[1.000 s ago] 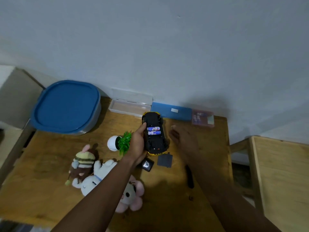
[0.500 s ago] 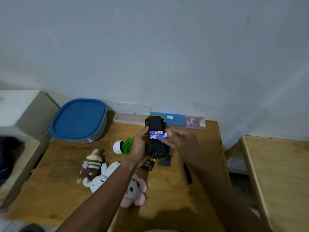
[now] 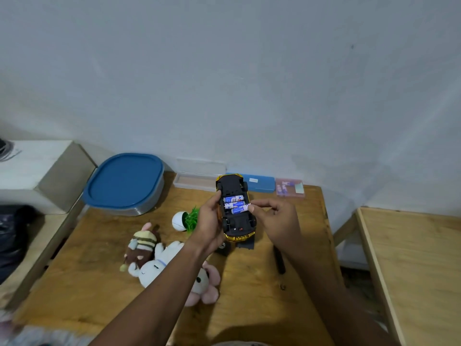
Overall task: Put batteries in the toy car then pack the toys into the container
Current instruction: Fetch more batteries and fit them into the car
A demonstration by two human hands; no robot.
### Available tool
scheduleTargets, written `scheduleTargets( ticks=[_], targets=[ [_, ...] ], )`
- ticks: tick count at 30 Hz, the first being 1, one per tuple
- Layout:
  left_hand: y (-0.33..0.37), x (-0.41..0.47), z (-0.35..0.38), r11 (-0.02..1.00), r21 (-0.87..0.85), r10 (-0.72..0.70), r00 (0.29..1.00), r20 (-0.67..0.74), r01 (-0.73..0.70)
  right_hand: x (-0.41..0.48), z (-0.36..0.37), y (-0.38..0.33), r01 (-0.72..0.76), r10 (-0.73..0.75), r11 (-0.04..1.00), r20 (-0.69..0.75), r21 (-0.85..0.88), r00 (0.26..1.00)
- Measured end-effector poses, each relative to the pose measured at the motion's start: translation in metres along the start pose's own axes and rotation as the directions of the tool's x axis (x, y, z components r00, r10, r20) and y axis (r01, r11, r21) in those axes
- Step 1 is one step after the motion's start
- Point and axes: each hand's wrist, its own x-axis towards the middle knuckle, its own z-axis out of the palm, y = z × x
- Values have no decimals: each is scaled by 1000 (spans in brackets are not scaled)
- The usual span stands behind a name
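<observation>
My left hand (image 3: 209, 222) holds a yellow toy car (image 3: 235, 226) upside down above the wooden table (image 3: 249, 283), its black underside and battery bay facing me. Two blue batteries (image 3: 233, 201) lie in the bay. My right hand (image 3: 274, 221) pinches a third blue battery (image 3: 240, 209) by its end, tilted into the bay just below the other two. A grey container with a blue lid (image 3: 124, 183) stands shut at the back left. Several plush toys (image 3: 159, 260) lie at the front left, partly under my left forearm.
A white ball with green leaves (image 3: 185, 219) sits left of the car. A clear case (image 3: 197, 181), blue box (image 3: 258, 183) and pink battery pack (image 3: 290, 188) line the wall. The black battery cover (image 3: 247, 244), a small black part (image 3: 222, 248) and a dark screwdriver (image 3: 279, 262) lie below the car.
My right hand, empty a second ago, has brought a third battery to the car and is pressing it into the bay. The left hand keeps holding the car.
</observation>
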Motion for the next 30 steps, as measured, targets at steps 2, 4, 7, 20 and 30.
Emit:
scheduleTargets(
  ticks=[2,4,7,20,30],
  targets=[
    [-1,0,1,1000,12,-9,1000,3,9,-2,3,1,-4,4,1000,5,14,1000],
    [-1,0,1,1000,11,-13,1000,2,13,-4,7,3,5,-5,1000,-3,23,1000],
    [0,1,0,1000,18,-12,1000,5,12,-5,12,5,24,-24,1000,-11,-5,1000],
    [-2,10,5,999,26,36,999,-23,-35,0,6,3,407,-422,799,68,-443,904],
    [-2,14,1,995,98,32,998,-49,-27,3,-2,14,511,-450,582,273,-633,850]
  ],
)
